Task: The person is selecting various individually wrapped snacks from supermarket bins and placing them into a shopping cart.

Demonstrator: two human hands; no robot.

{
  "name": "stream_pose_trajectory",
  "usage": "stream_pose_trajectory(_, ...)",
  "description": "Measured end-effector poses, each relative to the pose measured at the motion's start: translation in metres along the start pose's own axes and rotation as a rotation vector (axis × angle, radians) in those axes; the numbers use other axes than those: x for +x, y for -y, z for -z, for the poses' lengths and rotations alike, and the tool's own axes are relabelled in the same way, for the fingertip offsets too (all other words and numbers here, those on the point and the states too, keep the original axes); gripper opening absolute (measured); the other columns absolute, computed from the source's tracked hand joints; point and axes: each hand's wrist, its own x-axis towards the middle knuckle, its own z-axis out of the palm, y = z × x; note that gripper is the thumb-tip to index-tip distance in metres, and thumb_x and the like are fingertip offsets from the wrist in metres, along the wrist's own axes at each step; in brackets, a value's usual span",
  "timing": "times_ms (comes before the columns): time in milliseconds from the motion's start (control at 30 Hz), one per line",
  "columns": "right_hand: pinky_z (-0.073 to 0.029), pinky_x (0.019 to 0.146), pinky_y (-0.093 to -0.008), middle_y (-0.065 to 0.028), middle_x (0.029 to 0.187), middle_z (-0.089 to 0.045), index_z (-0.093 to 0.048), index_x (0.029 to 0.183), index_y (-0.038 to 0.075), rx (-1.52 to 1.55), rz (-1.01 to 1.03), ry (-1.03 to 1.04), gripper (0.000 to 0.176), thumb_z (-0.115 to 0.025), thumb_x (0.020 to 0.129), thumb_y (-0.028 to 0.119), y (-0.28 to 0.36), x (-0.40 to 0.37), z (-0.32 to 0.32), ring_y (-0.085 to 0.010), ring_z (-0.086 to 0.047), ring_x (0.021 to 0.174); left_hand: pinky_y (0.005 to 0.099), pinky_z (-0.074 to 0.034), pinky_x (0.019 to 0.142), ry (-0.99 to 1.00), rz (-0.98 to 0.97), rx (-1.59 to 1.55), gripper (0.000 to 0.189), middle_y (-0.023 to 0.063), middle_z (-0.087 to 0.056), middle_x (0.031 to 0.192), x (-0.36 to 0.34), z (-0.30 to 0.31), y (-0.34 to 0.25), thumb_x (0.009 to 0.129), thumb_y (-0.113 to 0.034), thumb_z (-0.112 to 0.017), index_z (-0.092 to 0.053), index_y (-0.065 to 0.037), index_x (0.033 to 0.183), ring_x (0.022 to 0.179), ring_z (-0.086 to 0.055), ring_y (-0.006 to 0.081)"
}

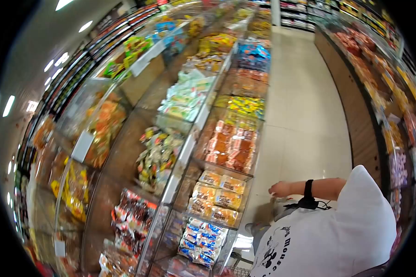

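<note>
My right hand (278,188) hangs low over the aisle floor beside the display bins, its fingers curled in. Something pale and partly see-through shows just below it; whether the fingers hold it I cannot make out. A black band (308,196) with a dark cord circles that wrist. Nearest to the hand are a bin of orange-and-white wrapped packets (217,196) and one of red-orange packets (231,145). Blue-and-white packets (202,241) lie in the bin nearer to me. My left hand is out of view.
Clear-walled bins of wrapped snacks run along the left, with a divider rail (173,177) between rows. A pale tiled aisle (305,101) stretches ahead. Another wood-sided display (351,97) borders it on the right. Part of a wire basket (238,271) shows at the bottom edge.
</note>
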Motion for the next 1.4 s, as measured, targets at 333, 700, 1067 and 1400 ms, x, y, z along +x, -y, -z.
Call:
stream_pose_trajectory(333,-0.043,0.068,-0.0378,-0.0141,0.08,-0.058,-0.057,0.082,0.007,0.201,-0.687,-0.072,0.024,-0.045,0.069,0.024,-0.221,-0.15,-0.059,-0.0303,-0.054,0.075,0.0352,-0.033,0.081,0.161,0.141,0.446,0.034,0.0055,-0.047,0.103,0.045,-0.155,0.03,0.079,-0.035,-0.044,-0.046,-0.009,0.101,0.097,-0.042,0.0196)
stream_pose_trajectory(700,-0.042,0.07,-0.0382,-0.014,0.083,-0.058,-0.055,0.089,0.007,0.414,-0.803,-0.163,0.026,-0.045,0.072,0.025,-0.356,-0.221,0.013,-0.0292,-0.054,0.079,0.0315,-0.035,0.079,0.335,0.145,0.91,0.03,0.0064,-0.049,0.099,0.066,-0.368,0.132,0.081,-0.03,-0.044,-0.047,-0.007,0.099,0.093,-0.044,0.0176)
stream_pose_trajectory(1067,-0.042,0.068,-0.0384,-0.0136,0.081,-0.058,-0.053,0.09,0.007,0.331,-0.594,-0.268,0.024,-0.046,0.073,0.022,-0.494,-0.149,0.129,-0.0291,-0.054,0.077,0.0279,-0.037,0.077,0.559,-0.298,1.363,0.027,0.0073,-0.052,0.094,0.14,-0.566,0.093,0.082,-0.026,-0.044,-0.048,-0.005,0.098,0.089,-0.047,0.0155)
stream_pose_trajectory(1400,-0.044,0.065,-0.0356,-0.0131,0.078,-0.057,-0.053,0.087,0.005,0.435,-0.845,-0.598,0.02,-0.049,0.073,0.018,-0.628,-0.172,0.256,-0.028,-0.055,0.074,0.0227,-0.038,0.075,0.934,-0.45,1.072,0.028,0.0064,-0.053,0.093,0.24,-0.994,0.119,0.084,-0.017,-0.041,-0.046,-0.001,0.106,0.084,-0.049,0.0115)
